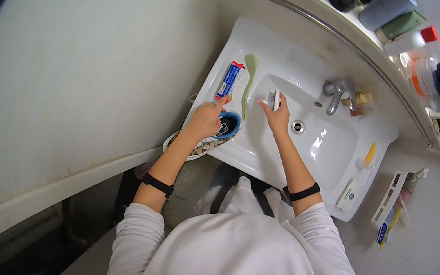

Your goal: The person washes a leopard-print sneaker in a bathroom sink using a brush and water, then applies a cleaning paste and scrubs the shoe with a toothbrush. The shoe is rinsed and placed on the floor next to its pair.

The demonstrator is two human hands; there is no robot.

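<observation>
A patterned shoe with a white sole and blue lining rests over the left front edge of the white washbasin. My left hand grips it beside the opening, index finger pointing forward. That fingertip is close to a blue packet with red ends, which bears writing. Over the bowl, my right hand holds a small white brush with greyish bristles, between thumb and fingers. Between the packet and the bowl lies a light green, long-handled plastic tool; its underside is hidden.
A chrome faucet stands at the back, near the drain. On the right rim are a yellow object and a small white box. A metal rail runs below a shelf of bottles. The wall borders the left side.
</observation>
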